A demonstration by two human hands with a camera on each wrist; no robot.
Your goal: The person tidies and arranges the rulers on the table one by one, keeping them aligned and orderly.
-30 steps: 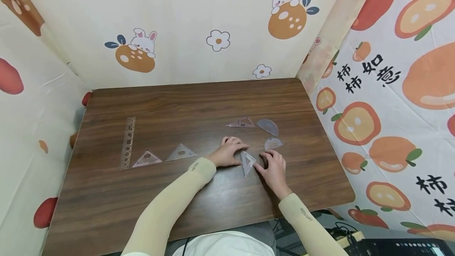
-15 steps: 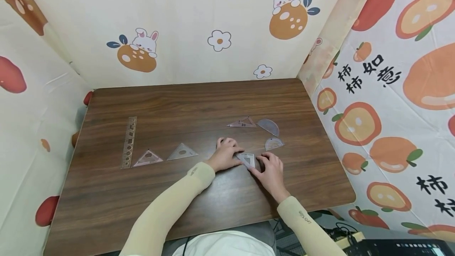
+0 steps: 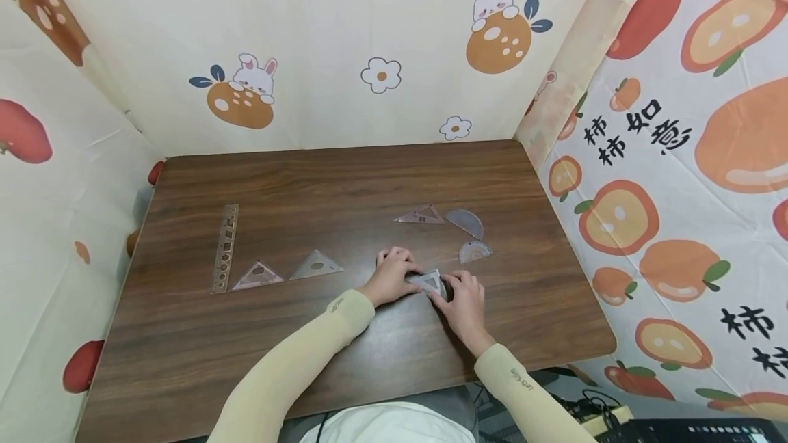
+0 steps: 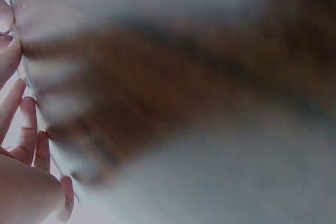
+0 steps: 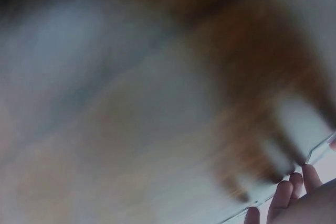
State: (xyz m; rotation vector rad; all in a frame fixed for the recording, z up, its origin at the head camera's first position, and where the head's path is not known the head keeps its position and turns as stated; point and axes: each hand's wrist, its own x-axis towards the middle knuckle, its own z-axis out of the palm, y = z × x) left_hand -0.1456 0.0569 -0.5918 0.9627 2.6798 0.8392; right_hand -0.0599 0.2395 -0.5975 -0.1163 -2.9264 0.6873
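In the head view, a small clear set square (image 3: 431,283) with a triangular cut-out is between my hands, low over the table. My left hand (image 3: 391,276) holds its left corner between thumb and fingers. On the other side, my right hand (image 3: 464,303) holds its right part, with the thumb at the lower edge. Fingers partly cover its corners. The left wrist view catches my left fingers (image 4: 29,129) at the far left, against the glossy surface. At the lower right of the right wrist view, my right fingers (image 5: 283,195) touch the surface near a thin clear edge (image 5: 320,148).
On the brown table (image 3: 345,361) lie a clear ruler (image 3: 225,249), a pinkish set square (image 3: 257,275) and a larger clear set square (image 3: 317,264) at left. Beyond my right hand are another set square (image 3: 420,215) and two protractors (image 3: 465,222). Patterned cloth walls border the table.
The set square has turned between my hands, from standing lengthwise to lying more sideways. Both hands have shifted slightly, the right one a little left. The other pieces stay put.
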